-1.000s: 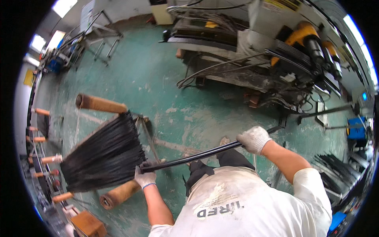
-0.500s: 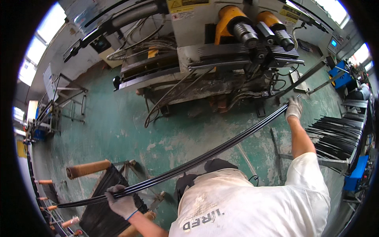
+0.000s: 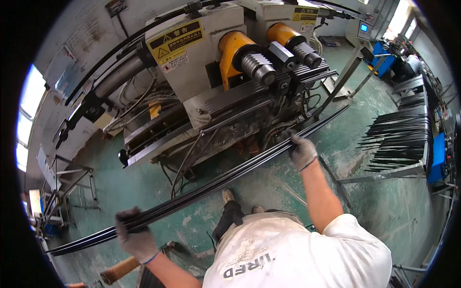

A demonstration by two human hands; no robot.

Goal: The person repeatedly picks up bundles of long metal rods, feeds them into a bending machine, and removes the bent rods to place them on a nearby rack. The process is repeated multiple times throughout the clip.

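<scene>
A bundle of long, thin, dark metal rods (image 3: pixel 216 183) lies across my front, its left end lower in the picture and its right end up near the machine. My left hand (image 3: pixel 136 236), in a grey glove, is closed around the bundle toward its left end. Farther right, my right hand (image 3: pixel 303 152), also gloved, wraps the rods with a length of them sticking out past it. The rods hang above the floor, before a bending machine (image 3: pixel 192 98) with two orange-housed grooved rollers (image 3: pixel 258 68).
More dark rods (image 3: pixel 396 137) lie on a metal rack at right. A slanted metal post (image 3: pixel 340 86) stands by the machine's right end. At lower left is a brown roll (image 3: pixel 120 270); a metal frame (image 3: pixel 79 177) stands at far left. Cables hang beneath the machine.
Both hands have carried the rods up toward the machine. My right hand now sits farther in from the rods' right end. The view has turned, and the machine appears nearer.
</scene>
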